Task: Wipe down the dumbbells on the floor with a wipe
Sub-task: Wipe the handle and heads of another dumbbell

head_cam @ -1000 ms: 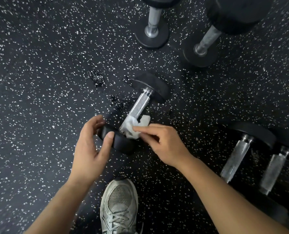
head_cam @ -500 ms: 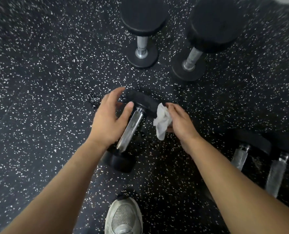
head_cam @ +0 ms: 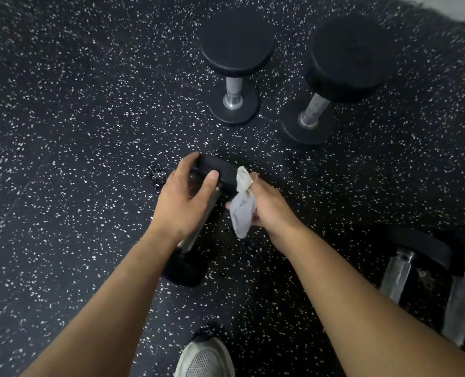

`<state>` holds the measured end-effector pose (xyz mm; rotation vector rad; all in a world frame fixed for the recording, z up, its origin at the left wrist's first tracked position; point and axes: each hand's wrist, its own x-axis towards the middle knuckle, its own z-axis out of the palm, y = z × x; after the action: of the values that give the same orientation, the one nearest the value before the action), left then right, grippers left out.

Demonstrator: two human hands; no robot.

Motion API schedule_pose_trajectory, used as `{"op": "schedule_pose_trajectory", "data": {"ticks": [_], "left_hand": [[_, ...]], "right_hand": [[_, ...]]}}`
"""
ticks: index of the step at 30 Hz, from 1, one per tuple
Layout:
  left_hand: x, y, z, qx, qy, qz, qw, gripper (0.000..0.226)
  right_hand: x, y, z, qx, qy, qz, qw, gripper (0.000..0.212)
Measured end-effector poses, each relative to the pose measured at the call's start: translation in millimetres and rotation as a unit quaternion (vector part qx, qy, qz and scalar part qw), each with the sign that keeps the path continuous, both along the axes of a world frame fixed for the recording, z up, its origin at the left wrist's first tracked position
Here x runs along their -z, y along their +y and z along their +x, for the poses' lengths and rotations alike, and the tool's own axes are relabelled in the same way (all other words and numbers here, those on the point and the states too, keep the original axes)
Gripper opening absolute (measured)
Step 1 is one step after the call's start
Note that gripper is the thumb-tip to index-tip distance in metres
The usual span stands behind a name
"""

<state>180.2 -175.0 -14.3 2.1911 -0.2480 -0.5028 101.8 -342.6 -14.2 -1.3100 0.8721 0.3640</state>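
- The dumbbell [head_cam: 198, 229] I am working on lies on the floor [head_cam: 62, 159], slanted, with two round black rubber heads and a knurled steel bar between them; the near head sits just beyond my shoe [head_cam: 205, 360], the far head under my fingers.
- My left hand [head_cam: 183, 200] is curled over the dumbbell's far head, fingers hooked over its top edge and thumb pressed on the face next to the bar.
- My right hand [head_cam: 269, 205] is just right of the dumbbell's far head, fingers closed round the wipe [head_cam: 242, 205].
- The wipe is white, soft and crumpled; one end sticks up by the head's rim, the other hangs down beside the bar. I cannot tell whether it touches the rubber.
- Dumbbells counted: five. Beyond the one I hold, two stand on end, each a flat matte black disc on a short steel post: the left upright [head_cam: 235, 69] and the right upright [head_cam: 343, 69], which is bulkier and tilted.
- To the right of my dumbbell, well apart, two lie side by side: the inner bar [head_cam: 397, 273] and the outer bar [head_cam: 462, 303], both steel with a dull shine, partly cut off by the edge.
- The floor is black rubber flecked with white specks.
- One shoe shows, grey mesh with laces.
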Motion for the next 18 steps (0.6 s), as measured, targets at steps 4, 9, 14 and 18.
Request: {"op": "schedule_pose_trajectory", "data": {"ticks": [4, 9, 14, 18], "left_hand": [[-1.8, -1.0, 11.6, -0.044, 0.052, -0.019, 0.997, 0.058], [-8.7, 4.7, 18.5, -0.047, 0.083, -0.046, 0.994, 0.061], [-16.8, 25.6, 17.1, -0.043, 0.066, -0.117, 0.99, 0.071], [-35.2, 47.7, 18.0, -0.035, 0.047, -0.172, 0.983, 0.073]], "right_hand": [[-9.2, 19.1, 17.9, 0.058, 0.042, 0.088, 0.994, 0.039], [-18.6, 27.3, 27.7, 0.13, 0.052, 0.157, 0.978, 0.041], [-22.8, 32.9, 25.2, 0.087, 0.017, 0.18, 0.98, 0.025], [-36.0, 43.5, 28.0, 0.087, -0.057, 0.15, 0.983, 0.032]]}}
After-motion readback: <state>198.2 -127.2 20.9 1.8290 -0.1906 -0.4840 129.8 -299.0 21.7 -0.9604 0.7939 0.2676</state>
